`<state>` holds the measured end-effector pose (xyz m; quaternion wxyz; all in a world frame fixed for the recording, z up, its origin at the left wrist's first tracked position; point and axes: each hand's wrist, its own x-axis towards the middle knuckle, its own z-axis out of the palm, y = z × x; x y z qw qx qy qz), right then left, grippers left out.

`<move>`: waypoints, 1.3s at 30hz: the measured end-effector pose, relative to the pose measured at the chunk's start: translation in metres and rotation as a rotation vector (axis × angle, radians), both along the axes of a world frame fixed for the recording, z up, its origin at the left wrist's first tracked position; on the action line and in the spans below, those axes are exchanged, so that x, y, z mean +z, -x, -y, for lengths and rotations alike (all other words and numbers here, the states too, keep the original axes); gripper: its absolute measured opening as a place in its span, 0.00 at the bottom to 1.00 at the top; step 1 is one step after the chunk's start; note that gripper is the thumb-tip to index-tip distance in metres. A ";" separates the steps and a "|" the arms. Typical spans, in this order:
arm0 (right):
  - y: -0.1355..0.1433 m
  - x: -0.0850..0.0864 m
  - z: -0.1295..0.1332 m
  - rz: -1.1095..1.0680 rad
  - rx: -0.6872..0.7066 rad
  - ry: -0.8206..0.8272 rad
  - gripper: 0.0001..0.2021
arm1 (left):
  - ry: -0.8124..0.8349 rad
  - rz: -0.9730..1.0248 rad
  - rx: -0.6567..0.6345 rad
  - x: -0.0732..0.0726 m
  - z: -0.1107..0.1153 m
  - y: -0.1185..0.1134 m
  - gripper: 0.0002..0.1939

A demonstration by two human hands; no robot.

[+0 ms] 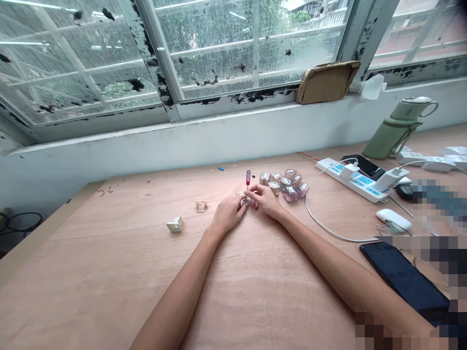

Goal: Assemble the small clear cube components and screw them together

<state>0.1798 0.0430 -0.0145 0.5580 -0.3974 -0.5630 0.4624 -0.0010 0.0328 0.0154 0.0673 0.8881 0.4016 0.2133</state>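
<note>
A small screwdriver (248, 178) with a purple and red handle stands upright, shaft down, between my hands. My right hand (269, 200) is closed, its fingertips pinching around the screwdriver's shaft. Lower down, my left hand (229, 213) is closed against the table, pressing on a small metallic part (246, 201) beneath the tip. Fingers cover most of that part, so its kind is unclear. Small bits (239, 193) lie just behind my left fingers. To the left are a cream plastic housing (175, 224) and a thin pale frame (200, 206).
Several clear hexagonal containers (290, 188) cluster beyond my right hand. On the right are a white power strip (359, 181) with a looping cable, a white case (394, 219), a dark phone (404, 279) and a green bottle (390, 133). A blue bit (221, 168) lies near the wall.
</note>
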 end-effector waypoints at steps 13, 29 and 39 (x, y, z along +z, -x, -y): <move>-0.001 0.002 0.001 0.046 0.011 -0.012 0.20 | -0.007 -0.014 -0.003 0.002 0.000 0.000 0.11; -0.003 0.002 0.002 0.079 0.007 -0.027 0.19 | -0.008 -0.019 0.004 -0.001 -0.001 0.001 0.11; -0.002 0.004 0.003 0.067 0.035 -0.009 0.21 | 0.007 -0.013 0.006 0.001 0.000 0.000 0.09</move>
